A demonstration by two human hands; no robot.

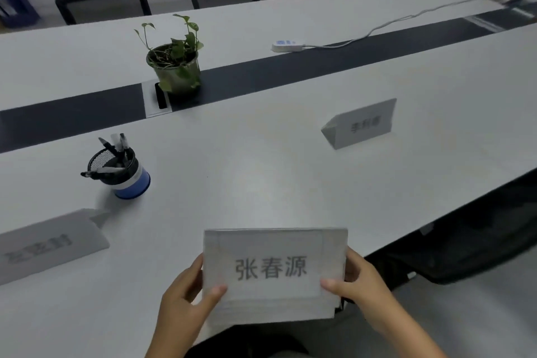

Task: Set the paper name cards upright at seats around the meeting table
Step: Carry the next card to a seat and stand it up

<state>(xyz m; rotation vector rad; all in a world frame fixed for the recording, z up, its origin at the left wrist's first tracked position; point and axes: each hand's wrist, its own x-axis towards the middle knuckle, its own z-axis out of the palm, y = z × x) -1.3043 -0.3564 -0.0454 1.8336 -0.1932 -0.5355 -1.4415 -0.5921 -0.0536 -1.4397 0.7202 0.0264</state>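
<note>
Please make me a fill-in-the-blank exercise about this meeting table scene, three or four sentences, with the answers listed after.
1. The name card at the near table edge is held by ____ hands, the left hand and the right hand.
2. The pens stand in a mesh pen holder whose base is ____ in colour.
3. The potted plant stands on the ____ strip along the middle of the table.
4. The power strip near the middle of the table is ____ in colour.

Answers: two; blue; dark; white

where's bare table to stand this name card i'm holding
Bare table lies straight ahead of the held card, between the pen cup and the standing card. It is tighter left, where the pen cup adjoins another card.
</note>
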